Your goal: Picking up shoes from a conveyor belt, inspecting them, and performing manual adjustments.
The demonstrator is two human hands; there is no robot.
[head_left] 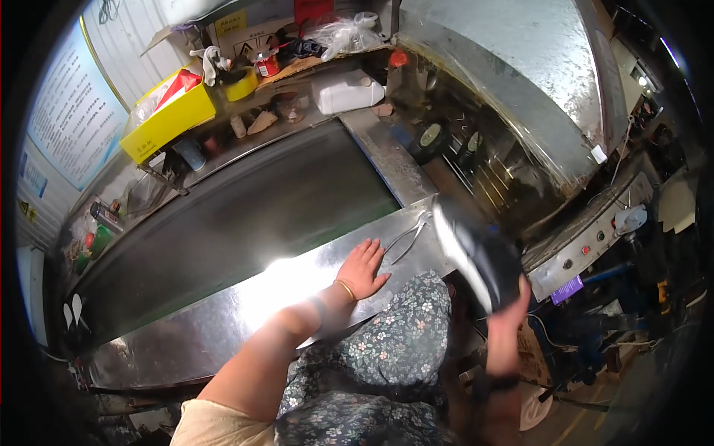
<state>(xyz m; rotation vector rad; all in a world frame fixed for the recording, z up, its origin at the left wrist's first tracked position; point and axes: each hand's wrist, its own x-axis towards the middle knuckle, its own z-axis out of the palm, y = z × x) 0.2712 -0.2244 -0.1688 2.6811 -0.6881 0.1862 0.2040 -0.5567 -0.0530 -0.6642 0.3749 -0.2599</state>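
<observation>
Black-and-white shoe [487, 256], blurry, gripped in my R hand [512, 306], fingers mostly hidden; L hand [361, 270] flat on metal ledge [186, 334], holding nothing.

A hand could pass across the dark belt [253, 212]; along its far side, the yellow box [169, 123] and white jug [347, 92] stood in the way. On the steel ledge [175, 316], the left hand [362, 270] and pliers [422, 221] were obstacles (the shoe [480, 256] obstructed the right end).
</observation>
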